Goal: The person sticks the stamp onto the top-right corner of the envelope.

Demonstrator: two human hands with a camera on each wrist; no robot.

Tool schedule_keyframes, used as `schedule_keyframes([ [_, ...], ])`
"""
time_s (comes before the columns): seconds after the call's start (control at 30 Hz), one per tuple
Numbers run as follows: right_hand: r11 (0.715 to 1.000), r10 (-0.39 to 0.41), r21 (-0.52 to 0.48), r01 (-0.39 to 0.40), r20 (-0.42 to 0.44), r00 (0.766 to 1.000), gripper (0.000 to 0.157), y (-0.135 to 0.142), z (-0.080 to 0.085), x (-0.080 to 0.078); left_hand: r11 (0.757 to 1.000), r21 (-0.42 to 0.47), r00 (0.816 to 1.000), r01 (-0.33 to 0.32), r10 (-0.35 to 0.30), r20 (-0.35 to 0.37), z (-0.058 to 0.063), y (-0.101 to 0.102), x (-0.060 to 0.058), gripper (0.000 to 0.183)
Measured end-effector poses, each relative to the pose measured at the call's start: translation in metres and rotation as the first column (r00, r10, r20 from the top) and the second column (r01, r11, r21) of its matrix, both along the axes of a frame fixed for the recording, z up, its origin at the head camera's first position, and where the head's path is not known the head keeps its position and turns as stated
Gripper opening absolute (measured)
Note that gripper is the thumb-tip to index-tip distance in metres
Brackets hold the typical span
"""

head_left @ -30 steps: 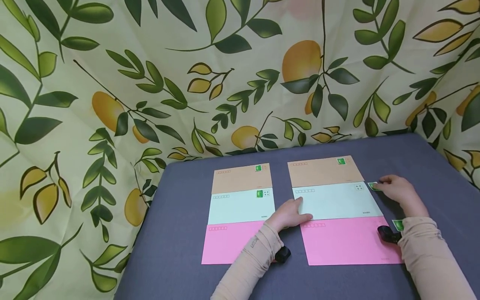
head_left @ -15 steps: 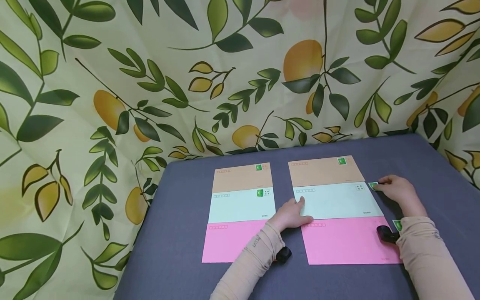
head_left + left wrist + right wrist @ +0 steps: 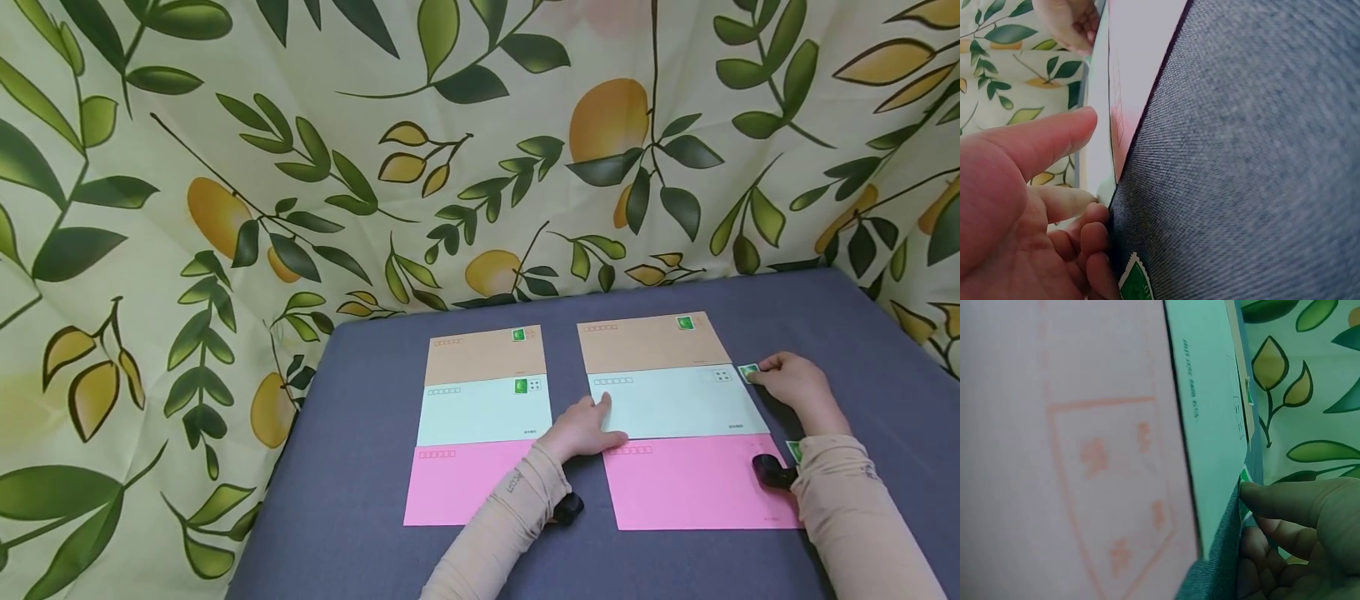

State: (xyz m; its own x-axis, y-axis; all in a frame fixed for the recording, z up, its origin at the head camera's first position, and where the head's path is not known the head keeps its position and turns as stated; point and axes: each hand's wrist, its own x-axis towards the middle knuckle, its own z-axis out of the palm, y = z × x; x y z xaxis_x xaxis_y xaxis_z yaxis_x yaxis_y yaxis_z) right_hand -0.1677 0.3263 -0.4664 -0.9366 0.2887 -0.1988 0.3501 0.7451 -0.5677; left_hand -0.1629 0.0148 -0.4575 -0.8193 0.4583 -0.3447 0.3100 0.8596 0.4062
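My right hand (image 3: 798,383) pinches a small green postage stamp (image 3: 747,372) beside the right edge of a light blue envelope (image 3: 667,404). In the right wrist view, thumb and index finger meet at the stamp (image 3: 1245,476), mostly covering it. My left hand (image 3: 581,429) rests its index fingertip on that envelope's left edge, thumb spread toward the pink envelope (image 3: 697,487) below. The left wrist view has the other fingers bent beneath the left hand (image 3: 1029,206), with another green stamp (image 3: 1135,282) lying on the cloth near them.
A brown envelope (image 3: 648,346) bearing a stamp tops the right column. To the left stand stamped brown (image 3: 480,358) and light blue envelopes (image 3: 472,417), over a pink envelope (image 3: 453,487). Another stamp (image 3: 794,451) lies partly behind the right sleeve. A leaf-patterned curtain (image 3: 450,167) backs the blue-grey tablecloth (image 3: 337,467).
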Motion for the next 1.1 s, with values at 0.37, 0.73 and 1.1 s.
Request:
schedule_keyframes([
  [0.37,0.997,-0.069,-0.029,0.068,-0.027,0.997,0.031,-0.003,0.0,0.002,1.0,-0.011,0.998,0.013,-0.014,-0.066,0.0,0.002,0.001,0.061],
  [0.73,0.995,-0.054,-0.084,0.046,-0.086,0.995,0.04,-0.003,0.002,0.006,0.999,0.022,0.995,-0.026,0.028,-0.098,-0.002,0.003,0.0,0.058],
  [1.1,0.99,0.028,-0.132,-0.043,-0.114,0.993,0.041,-0.019,-0.001,-0.002,0.994,0.09,0.99,-0.063,0.074,-0.122,-0.003,0.002,-0.003,0.057],
])
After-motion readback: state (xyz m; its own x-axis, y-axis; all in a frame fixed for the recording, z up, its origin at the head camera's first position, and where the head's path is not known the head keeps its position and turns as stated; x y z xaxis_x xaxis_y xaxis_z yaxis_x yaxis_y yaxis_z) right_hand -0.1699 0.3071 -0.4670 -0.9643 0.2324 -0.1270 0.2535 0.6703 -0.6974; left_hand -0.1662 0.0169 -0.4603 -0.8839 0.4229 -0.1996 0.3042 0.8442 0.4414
